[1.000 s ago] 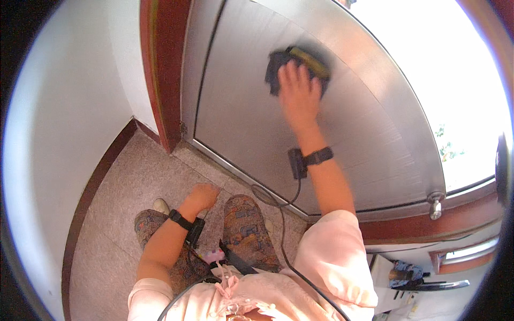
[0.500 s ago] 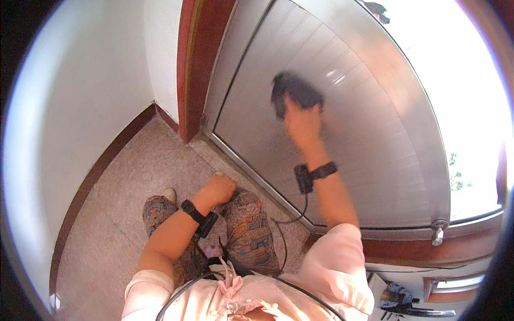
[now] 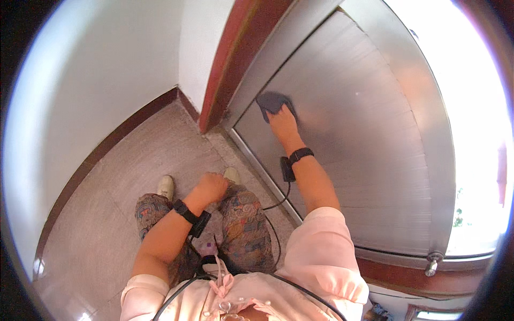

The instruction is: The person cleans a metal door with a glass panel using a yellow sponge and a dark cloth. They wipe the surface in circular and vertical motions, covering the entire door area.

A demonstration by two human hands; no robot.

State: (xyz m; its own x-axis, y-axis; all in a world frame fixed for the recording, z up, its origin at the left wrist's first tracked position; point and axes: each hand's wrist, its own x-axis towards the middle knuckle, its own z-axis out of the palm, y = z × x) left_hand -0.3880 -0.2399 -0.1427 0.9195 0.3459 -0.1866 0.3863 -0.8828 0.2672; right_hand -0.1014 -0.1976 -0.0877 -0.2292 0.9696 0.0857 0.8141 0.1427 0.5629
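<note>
My right hand presses a dark grey cloth flat on the lower panel of a silver metal door, close to the panel's left edge. The fingers are bunched over the cloth, and part of it is hidden beneath them. My left hand is curled into a loose fist, resting at the knee of my patterned trousers. Nothing shows in that fist. Each wrist wears a black strap with a small box, and a cable hangs from the right one.
A red-brown door frame runs along the left of the door, beside a white wall with a dark baseboard. A metal bolt sticks out at the door's lower right. My shoes stand on the speckled tile floor.
My right hand has moved the cloth across the panel toward its left edge. My left hand stays at the knee. The view has shifted slightly.
</note>
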